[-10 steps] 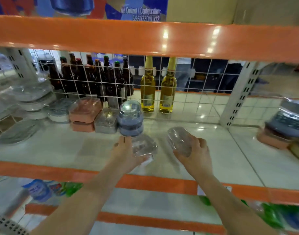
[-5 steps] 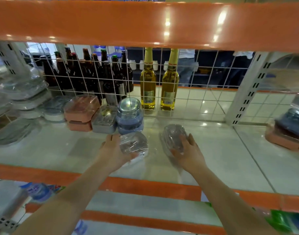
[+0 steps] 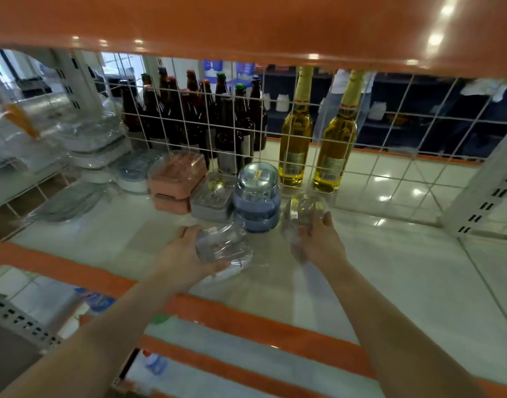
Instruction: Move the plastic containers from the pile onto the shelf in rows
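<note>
Now left hand [image 3: 186, 251] grips 1 clear container [image 3: 222, 244], right hand [image 3: 318, 242] grips another clear tub [image 3: 304, 209], blue stack [image 3: 256, 196] just beyond, btwn them.

Shelf layout, left to right

Both hands are over the shelf [image 3: 390, 271]: left hand [image 3: 186, 254] with one container [image 3: 222, 245] just in front of the stacked round tubs [image 3: 258, 196], right hand [image 3: 318, 242] with another container [image 3: 304, 208] right beside that stack. Further left sit the flat box [image 3: 212, 196] and then the stacked boxes [image 3: 176, 179]. Bottles [image 3: 295, 139] stand behind the wire grid [image 3: 390, 133] at the back.
</note>
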